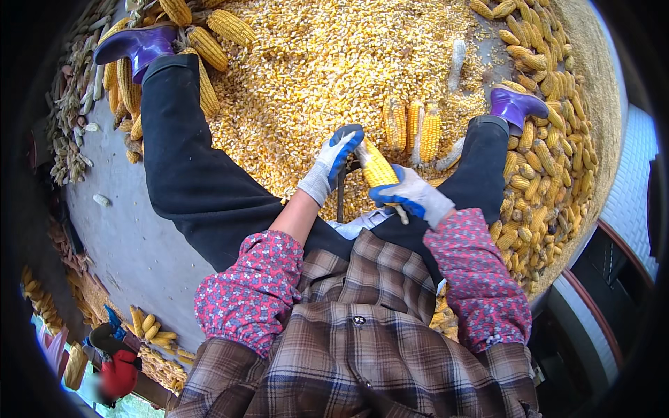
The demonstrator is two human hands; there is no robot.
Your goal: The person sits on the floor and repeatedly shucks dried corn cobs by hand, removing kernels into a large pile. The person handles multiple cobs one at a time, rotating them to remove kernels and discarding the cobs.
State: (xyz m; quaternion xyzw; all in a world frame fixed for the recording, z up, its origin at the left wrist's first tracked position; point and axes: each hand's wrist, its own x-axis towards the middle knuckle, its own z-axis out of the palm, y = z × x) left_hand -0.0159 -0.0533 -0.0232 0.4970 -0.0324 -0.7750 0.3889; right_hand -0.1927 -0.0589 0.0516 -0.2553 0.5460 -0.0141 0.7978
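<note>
My right hand (pixel 410 193), in a white and blue coated work glove, grips the lower part of a partly shelled ear of corn (pixel 378 166). Yellow kernels cover much of the ear; a bare pale strip shows near its upper end. My left hand (pixel 337 157), gloved alike, has its fingers curled at that upper end. A dark metal rod (pixel 341 196) stands below my left hand, between my legs; its upper part is hidden. Beyond my hands, several partly shelled ears (pixel 429 133) lie on a wide heap of loose corn kernels (pixel 334 62).
Bare cobs (pixel 457 65) lie on the kernels. Whole ears (pixel 541 151) are piled along the right, more ears (pixel 208 47) by my left purple boot (pixel 143 47). Dry husks (pixel 68 125) edge the concrete floor (pixel 141 224). A person in red (pixel 119 373) is at lower left.
</note>
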